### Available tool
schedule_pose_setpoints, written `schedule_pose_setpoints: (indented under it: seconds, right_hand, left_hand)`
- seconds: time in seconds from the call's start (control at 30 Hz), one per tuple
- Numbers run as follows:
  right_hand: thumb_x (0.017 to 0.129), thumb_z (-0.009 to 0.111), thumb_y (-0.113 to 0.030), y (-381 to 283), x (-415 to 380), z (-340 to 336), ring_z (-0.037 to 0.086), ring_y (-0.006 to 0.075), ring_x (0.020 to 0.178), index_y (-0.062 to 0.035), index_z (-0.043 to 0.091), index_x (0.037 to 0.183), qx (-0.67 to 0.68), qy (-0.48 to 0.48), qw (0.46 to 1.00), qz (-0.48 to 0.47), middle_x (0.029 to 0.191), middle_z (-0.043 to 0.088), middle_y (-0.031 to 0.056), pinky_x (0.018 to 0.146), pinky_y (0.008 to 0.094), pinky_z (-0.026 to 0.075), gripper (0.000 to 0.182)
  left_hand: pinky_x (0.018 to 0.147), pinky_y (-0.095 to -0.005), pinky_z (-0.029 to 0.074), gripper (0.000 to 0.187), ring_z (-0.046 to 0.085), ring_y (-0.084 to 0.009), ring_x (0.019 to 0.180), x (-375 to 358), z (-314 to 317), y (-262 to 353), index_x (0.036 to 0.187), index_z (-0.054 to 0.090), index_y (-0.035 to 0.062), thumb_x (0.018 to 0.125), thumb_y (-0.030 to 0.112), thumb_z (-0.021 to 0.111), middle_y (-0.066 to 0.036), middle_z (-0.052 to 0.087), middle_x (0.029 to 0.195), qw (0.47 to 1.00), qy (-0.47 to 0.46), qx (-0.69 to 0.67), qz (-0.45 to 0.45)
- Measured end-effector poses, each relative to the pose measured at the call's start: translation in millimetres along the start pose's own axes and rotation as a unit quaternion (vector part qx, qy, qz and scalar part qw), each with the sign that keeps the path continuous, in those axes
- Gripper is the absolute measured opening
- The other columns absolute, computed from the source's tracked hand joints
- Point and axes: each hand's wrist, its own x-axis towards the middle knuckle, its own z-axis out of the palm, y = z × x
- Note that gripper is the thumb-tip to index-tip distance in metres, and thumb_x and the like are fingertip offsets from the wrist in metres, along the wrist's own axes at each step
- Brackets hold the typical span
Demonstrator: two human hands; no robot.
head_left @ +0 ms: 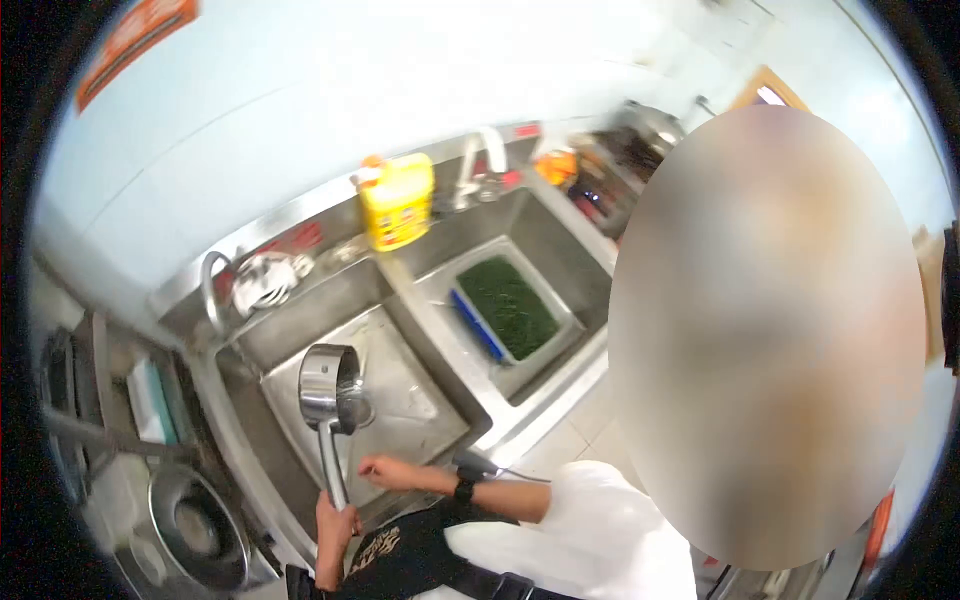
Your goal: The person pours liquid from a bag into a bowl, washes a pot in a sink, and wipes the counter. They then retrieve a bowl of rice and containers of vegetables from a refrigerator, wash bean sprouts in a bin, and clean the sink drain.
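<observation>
At the lower left, my left hand (338, 520) grips the long handle of a steel saucepan (325, 385). The pan is over the left sink basin (400, 375), tilted, with what looks like clear water at its right side. My right hand (390, 472), a black watch on its wrist, is just right of the handle without touching it. Its fingers are loosely bent and slightly apart, with nothing visible in them. The right basin holds a pale tray (570, 325) containing a dark green mass (505, 305), with a blue strip along its left edge.
A yellow jug (400, 205) stands on the back ledge between the basins, near a faucet (490, 150). White cloth-like items (268, 283) lie beside the left tap (210, 285). A round metal burner or pan (200, 530) is lower left. A large blurred oval covers the right.
</observation>
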Motion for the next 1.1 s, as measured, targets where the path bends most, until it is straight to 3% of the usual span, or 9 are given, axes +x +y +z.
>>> schedule_pose_setpoints:
  seconds: [0.23, 0.43, 0.5, 0.63, 0.73, 0.8, 0.83, 0.87, 1.1]
  right_hand:
    - [0.075, 0.052, -0.014, -15, -45, -40, 0.053, 0.0356, 0.092, -0.0015, 0.054, 0.1, -0.205, -0.034, 0.977, 0.046, 0.098, 0.056, 0.0193, 0.08, 0.0413, 0.041, 0.027]
    - [0.073, 0.052, -0.015, 53, -53, -41, 0.057, 0.0364, 0.081, -0.0022, 0.06, 0.085, -0.206, -0.019, 0.978, 0.023, 0.088, 0.06, 0.0182, 0.072, 0.0421, 0.045, 0.019]
    - [0.074, 0.05, -0.011, 41, -71, -44, 0.057, 0.0354, 0.08, -0.0029, 0.06, 0.081, -0.379, -0.198, 0.891, 0.155, 0.088, 0.06, 0.0162, 0.07, 0.0431, 0.044, 0.015]
    - [0.078, 0.049, -0.009, 82, -62, -41, 0.049, 0.0258, 0.075, -0.0048, 0.055, 0.089, -0.359, 0.042, 0.923, -0.134, 0.079, 0.054, 0.0135, 0.065, 0.038, 0.042, 0.013]
    - [0.083, 0.05, -0.017, 46, -58, -48, 0.055, 0.0213, 0.063, 0.0008, 0.058, 0.087, -0.237, -0.321, 0.89, 0.221, 0.067, 0.057, 0.0109, 0.053, 0.0331, 0.042, 0.019]
    - [0.072, 0.055, -0.019, 181, -52, -51, 0.057, 0.033, 0.079, -0.0064, 0.06, 0.095, -0.188, -0.186, 0.961, 0.085, 0.085, 0.06, 0.019, 0.07, 0.041, 0.045, 0.027]
    - [0.072, 0.054, -0.017, 68, -50, -51, 0.055, 0.0336, 0.084, -0.0041, 0.059, 0.094, -0.321, -0.164, 0.933, 0.02, 0.085, 0.058, 0.018, 0.075, 0.0398, 0.044, 0.026]
    - [0.072, 0.055, -0.014, 57, -52, -46, 0.054, 0.0353, 0.079, -0.0014, 0.057, 0.091, -0.28, -0.023, 0.957, -0.068, 0.087, 0.056, 0.0177, 0.074, 0.0394, 0.045, 0.023]
    - [0.076, 0.048, 0.004, -73, -31, 47, 0.056, 0.0173, 0.076, 0.0, 0.053, 0.094, -0.137, 0.031, 0.985, -0.098, 0.09, 0.052, 0.0099, 0.066, 0.0259, 0.045, 0.019]
  left_hand:
    - [0.038, -0.031, 0.041, 0.03, 0.052, -0.0206, 0.043, -23, -4, -22, 0.093, 0.038, 0.0002, 0.067, 0.001, 0.054, -0.013, 0.05, 0.067, 0.959, 0.136, 0.203, 0.143]
    - [0.045, -0.0298, 0.043, 0.053, 0.054, -0.0207, 0.055, -47, 7, -16, 0.118, 0.035, 0.0016, 0.068, -0.001, 0.054, -0.016, 0.052, 0.079, 0.806, 0.278, 0.347, 0.392]
    - [0.046, -0.026, 0.041, 0.058, 0.05, -0.017, 0.054, -67, 9, -10, 0.124, 0.032, 0.0033, 0.07, -0.003, 0.053, -0.012, 0.052, 0.074, 0.987, 0.046, -0.137, 0.068]
    - [0.042, -0.0211, 0.035, 0.031, 0.044, -0.0101, 0.05, -99, 8, -22, 0.107, 0.041, 0.0024, 0.079, 0.006, 0.053, -0.003, 0.046, 0.065, 0.894, -0.064, -0.437, -0.072]
    - [0.041, -0.0203, 0.031, 0.015, 0.039, -0.0074, 0.048, -123, 15, -43, 0.086, 0.044, 0.0063, 0.083, 0.018, 0.053, 0.001, 0.042, 0.062, 0.827, -0.128, -0.543, -0.062]
    - [0.04, -0.0198, 0.03, 0.015, 0.039, -0.0068, 0.05, -146, 9, -39, 0.084, 0.045, 0.0056, 0.083, 0.019, 0.052, 0.001, 0.042, 0.065, 0.852, -0.128, -0.508, 0.004]
    - [0.039, -0.0193, 0.031, 0.015, 0.039, -0.0065, 0.05, -154, 5, -49, 0.085, 0.045, 0.0048, 0.083, 0.019, 0.051, 0.0, 0.042, 0.066, 0.846, -0.126, -0.517, 0.019]
    - [0.039, -0.0189, 0.032, 0.015, 0.039, -0.0061, 0.05, -160, 0, -58, 0.085, 0.045, 0.0039, 0.083, 0.018, 0.051, 0.0, 0.043, 0.067, 0.842, -0.135, -0.522, 0.028]
    - [0.035, -0.0175, 0.032, 0.028, 0.04, -0.0046, 0.051, -307, -70, -102, 0.105, 0.042, 0.0006, 0.083, 0.017, 0.05, -0.002, 0.045, 0.079, 0.809, -0.127, -0.548, 0.171]
